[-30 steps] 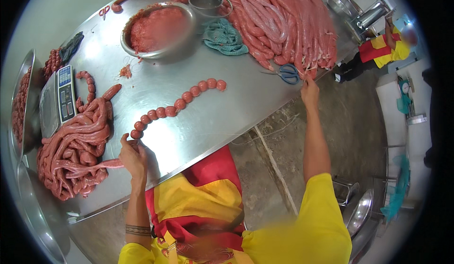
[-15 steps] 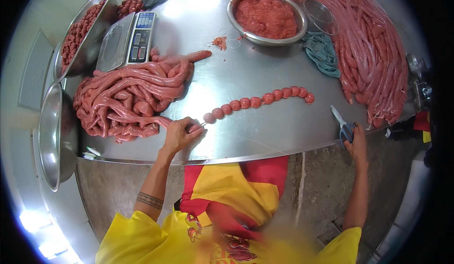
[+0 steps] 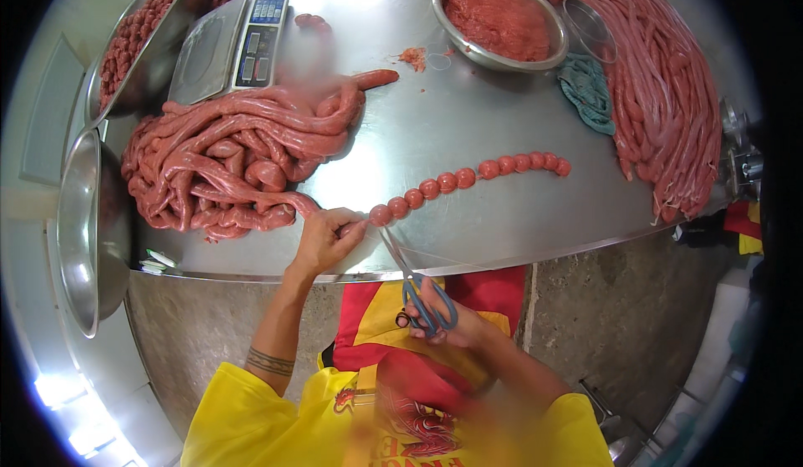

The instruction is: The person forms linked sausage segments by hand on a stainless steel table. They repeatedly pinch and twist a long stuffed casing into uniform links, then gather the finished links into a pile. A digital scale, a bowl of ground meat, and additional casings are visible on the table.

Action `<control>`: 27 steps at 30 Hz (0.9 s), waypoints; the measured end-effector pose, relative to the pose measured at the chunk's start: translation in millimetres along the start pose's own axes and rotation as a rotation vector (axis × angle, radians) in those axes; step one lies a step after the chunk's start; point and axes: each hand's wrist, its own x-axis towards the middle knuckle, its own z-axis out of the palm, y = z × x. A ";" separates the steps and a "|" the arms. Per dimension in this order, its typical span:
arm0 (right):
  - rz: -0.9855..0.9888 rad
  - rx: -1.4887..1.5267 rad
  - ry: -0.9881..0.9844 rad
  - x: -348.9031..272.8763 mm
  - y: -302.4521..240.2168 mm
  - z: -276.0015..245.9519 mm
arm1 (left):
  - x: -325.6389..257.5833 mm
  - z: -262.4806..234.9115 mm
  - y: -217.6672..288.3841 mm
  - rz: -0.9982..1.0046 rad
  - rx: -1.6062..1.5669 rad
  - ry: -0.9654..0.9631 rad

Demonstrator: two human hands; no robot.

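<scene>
Near the table's front edge, my left hand (image 3: 328,241) is closed around the end of a long, filled raw sausage (image 3: 280,201), which runs back into a coiled pile. A string of small, round sausage links (image 3: 465,178) stretches from beside my left fingers toward the right in a curve. My right hand (image 3: 443,315) grips the blue-grey handles of a pair of scissors (image 3: 411,278). The blades point up and left, their tips close to the nearest link and my left fingers. Whether the blades touch the casing or string is too small to tell.
A digital scale (image 3: 253,45) and a steel basin of small links (image 3: 171,45) stand at the far left; another steel bowl (image 3: 79,233) is nearer. A bowl of minced meat (image 3: 502,20), a teal cloth (image 3: 587,92) and a heap of long sausages (image 3: 665,99) lie right.
My right hand has swung left with the scissors, from the right table edge to beside my left hand. The left hand keeps its hold on the sausage. The view has shifted slightly.
</scene>
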 end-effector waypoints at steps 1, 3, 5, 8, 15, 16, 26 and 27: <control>0.055 -0.005 0.045 4.7 -4.9 2.4 | -3.1 0.5 1.4 0.030 0.012 0.034; 0.066 -0.033 0.042 14.0 -14.0 6.6 | -9.5 1.9 4.1 0.037 0.019 0.078; 0.060 -0.053 0.069 25.0 -19.4 11.7 | -15.7 3.6 5.6 0.098 0.107 0.103; 0.027 -0.090 0.082 41.1 -22.7 18.8 | -22.2 5.9 5.9 0.107 0.142 0.136; -0.458 -0.387 0.440 -28.5 -42.5 -36.2 | -32.8 -4.9 6.1 -0.030 0.190 0.078; -0.613 -0.760 0.637 -60.1 -48.3 -58.9 | -35.8 -7.2 7.2 -0.061 0.178 0.038; -0.433 -1.537 1.957 -318.5 -125.0 -319.9 | 60.5 109.8 49.4 0.185 0.154 0.133; -0.447 -1.593 2.058 -322.3 -137.2 -326.6 | 73.0 130.6 60.3 0.259 0.212 0.194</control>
